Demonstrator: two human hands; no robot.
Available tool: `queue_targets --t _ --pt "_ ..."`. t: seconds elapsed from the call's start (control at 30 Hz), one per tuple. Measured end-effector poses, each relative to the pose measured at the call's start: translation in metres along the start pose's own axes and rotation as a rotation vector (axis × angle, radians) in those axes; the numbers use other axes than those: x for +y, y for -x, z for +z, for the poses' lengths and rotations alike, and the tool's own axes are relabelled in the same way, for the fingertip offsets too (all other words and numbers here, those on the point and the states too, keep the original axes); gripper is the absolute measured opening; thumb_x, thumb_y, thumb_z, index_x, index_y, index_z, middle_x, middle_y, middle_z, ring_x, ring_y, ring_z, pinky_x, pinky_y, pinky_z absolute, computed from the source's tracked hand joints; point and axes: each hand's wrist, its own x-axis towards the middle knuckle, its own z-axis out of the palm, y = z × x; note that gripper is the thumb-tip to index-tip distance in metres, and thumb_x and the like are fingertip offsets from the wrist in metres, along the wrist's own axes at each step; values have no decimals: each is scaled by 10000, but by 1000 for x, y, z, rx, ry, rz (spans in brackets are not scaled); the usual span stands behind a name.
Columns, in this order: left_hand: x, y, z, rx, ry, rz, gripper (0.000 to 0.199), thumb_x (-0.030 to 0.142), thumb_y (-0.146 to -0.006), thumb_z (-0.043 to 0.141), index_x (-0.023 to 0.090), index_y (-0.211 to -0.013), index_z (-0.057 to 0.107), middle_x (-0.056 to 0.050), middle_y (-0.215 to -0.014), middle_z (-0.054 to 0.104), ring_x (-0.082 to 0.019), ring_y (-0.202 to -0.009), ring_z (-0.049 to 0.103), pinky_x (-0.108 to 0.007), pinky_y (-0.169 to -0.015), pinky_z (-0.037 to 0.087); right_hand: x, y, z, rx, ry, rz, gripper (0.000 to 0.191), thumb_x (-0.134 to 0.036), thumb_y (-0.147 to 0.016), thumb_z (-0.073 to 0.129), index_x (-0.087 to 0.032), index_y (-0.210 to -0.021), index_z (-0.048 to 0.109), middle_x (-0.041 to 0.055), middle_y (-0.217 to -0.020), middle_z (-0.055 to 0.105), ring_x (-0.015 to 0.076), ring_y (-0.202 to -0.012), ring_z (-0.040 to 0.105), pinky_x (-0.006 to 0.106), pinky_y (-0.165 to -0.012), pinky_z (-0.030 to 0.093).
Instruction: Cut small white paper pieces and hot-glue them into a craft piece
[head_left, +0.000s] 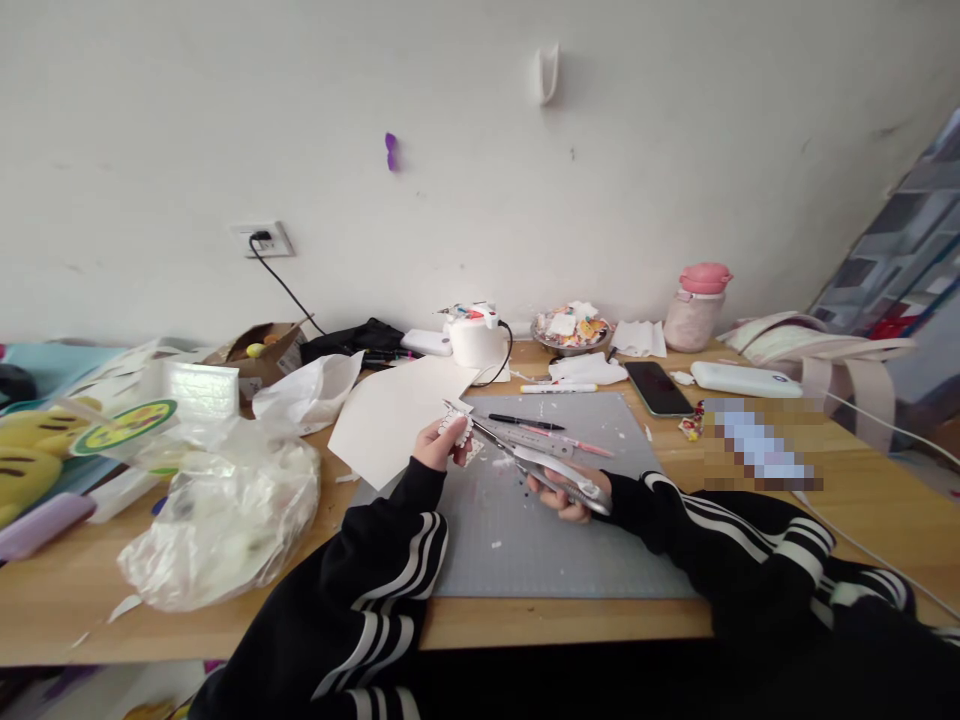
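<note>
Between the fingers of my left hand (442, 443) is a small white paper piece (460, 413) with a scalloped edge. My right hand (561, 496) is wrapped round the pale grey handles of a pair of scissors (551, 468). The scissor blades reach up and left to the paper piece; whether they are parted there is too small to tell. Beneath both hands lies a grey cutting mat (555, 560), with paper scraps on it. A black pen (525, 422) and a clear ruler (536, 440) rest on the mat beyond the scissors.
A large white paper sheet (397, 420) overlaps the mat's left side. To the left sits a crumpled plastic bag (232, 520). Farther back are a white pot (476, 343), a bowl of scraps (570, 330) and a pink-lidded bottle (696, 310). A phone (660, 388) lies right of the mat.
</note>
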Motion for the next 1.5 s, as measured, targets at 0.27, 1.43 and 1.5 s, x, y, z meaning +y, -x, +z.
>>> queue_targets --t 0.27,1.43,1.5 --pt "-5 -2 2 -17 -50 -30 452 583 -606 641 147 -534 546 40 -365 484 -60 -294 401 -208 -338 296 0 1 0 -21 -11 -11 548 -610 -592 658 -207 -834 374 -138 -492 335 -17 -300 122 130 -330 51" --pt "-10 -3 2 -136 -132 -58 543 688 -613 550 152 -536 505 47 -369 455 -55 -292 381 -204 -332 275 2 -3 -6 -100 -24 -7 586 -617 -552 685 -215 -837 368 -145 -476 376 1 -265 156 113 -262 124" --pt "-12 -5 1 -150 -135 -49 542 689 -620 542 153 -547 508 44 -380 466 -57 -295 387 -205 -331 277 2 -2 -6 -108 -20 -4 586 -621 -557 678 -216 -840 363 -146 -477 374 1 -266 159 112 -268 120"
